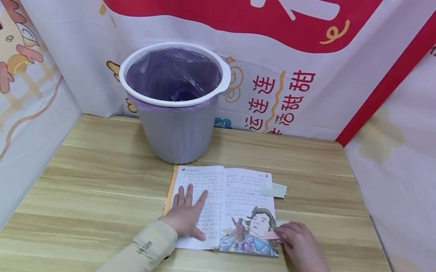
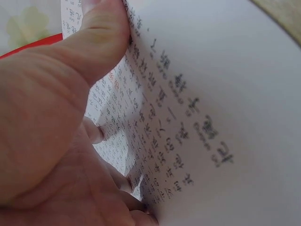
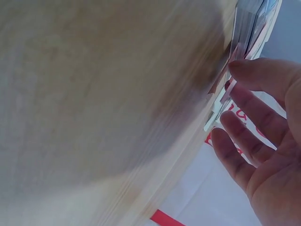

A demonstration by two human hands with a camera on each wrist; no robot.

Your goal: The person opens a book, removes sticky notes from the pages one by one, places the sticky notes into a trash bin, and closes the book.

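Observation:
An open book [image 1: 240, 196] lies on the table, with printed text on both pages and a drawn figure at the lower right. My left hand [image 1: 185, 216] rests on the left page with its fingers spread. In the left wrist view, the thumb [image 2: 101, 42] lies against the printed page [image 2: 155, 117]. At the book's right edge, my right hand [image 1: 302, 249] pinches a pale pink paper strip [image 1: 270, 235] between thumb and fingertips. A pale green strip [image 1: 274, 190] sticks out from the right page higher up. The right wrist view shows the other fingers [image 3: 235, 155] loosely bent.
A grey waste bin [image 1: 177, 134] with a purple liner stands behind the book, on the table's left rear part. Printed cloth [image 1: 238, 10] hangs behind the wooden table [image 1: 106, 194] and along both sides.

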